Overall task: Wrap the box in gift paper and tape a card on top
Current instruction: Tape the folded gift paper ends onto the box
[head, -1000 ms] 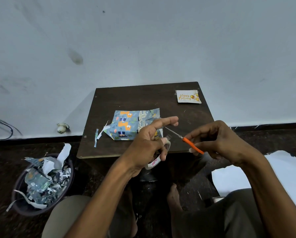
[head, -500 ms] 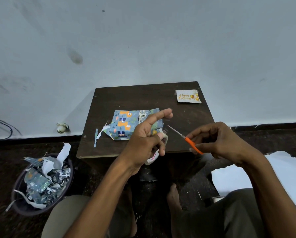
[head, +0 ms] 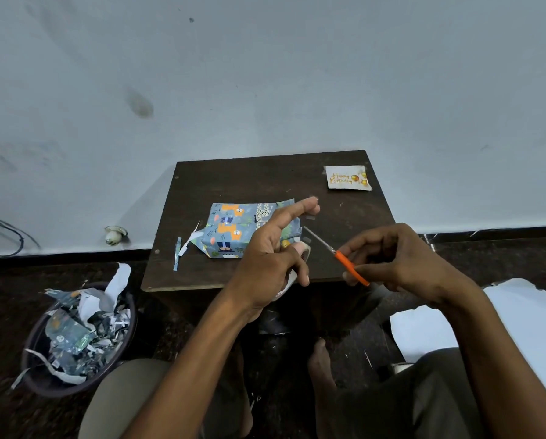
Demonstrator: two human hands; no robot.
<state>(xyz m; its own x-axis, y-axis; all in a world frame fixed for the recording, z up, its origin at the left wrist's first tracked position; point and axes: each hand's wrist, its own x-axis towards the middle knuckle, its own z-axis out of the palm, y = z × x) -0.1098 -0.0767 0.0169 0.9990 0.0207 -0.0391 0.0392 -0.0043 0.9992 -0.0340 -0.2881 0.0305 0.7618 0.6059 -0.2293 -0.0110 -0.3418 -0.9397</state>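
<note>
**Gift-wrapping station: items in view**

Dark wooden table (head: 265,172). Wrapped box (head: 233,228), centred on it. Left hand (head: 270,255): tape roll (head: 301,250) gripped, forefinger extended. Right hand (head: 392,258): curled round orange-handled scissors (head: 344,259). Birthday card (head: 347,178), far right corner.

Head cam, fwd-down over table (head: 265,172), close.

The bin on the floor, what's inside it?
The bin holds a heap of torn gift-paper scraps, some patterned, some white side up, with strips hanging over its rim. Whatever lies beneath the heap is covered.
</note>
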